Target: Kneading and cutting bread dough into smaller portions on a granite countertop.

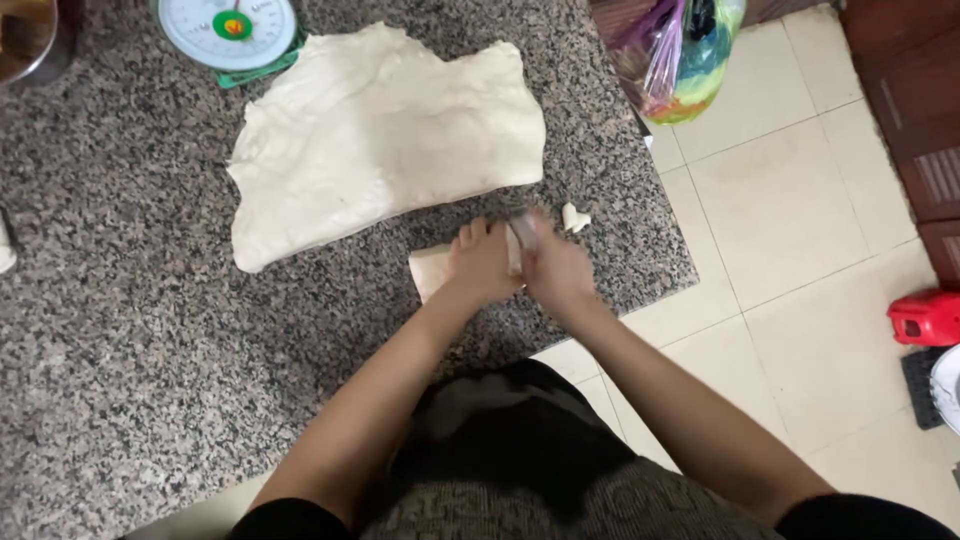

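**Cutting a strip of dough on granite**

Pressing a small dough strip (432,270) flat with fingers spread, the left hand (482,262) steadies it while the right hand (555,268) grips what appears to be a blade, blurred. A clean cut needs firm, even pressure. Beyond lie the large dough sheet (385,135) and a kitchen scale (230,28).

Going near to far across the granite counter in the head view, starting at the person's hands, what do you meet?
Left hand and right hand pressing on the small dough strip → tiny dough scrap → large flattened dough sheet → kitchen scale at the far edge.
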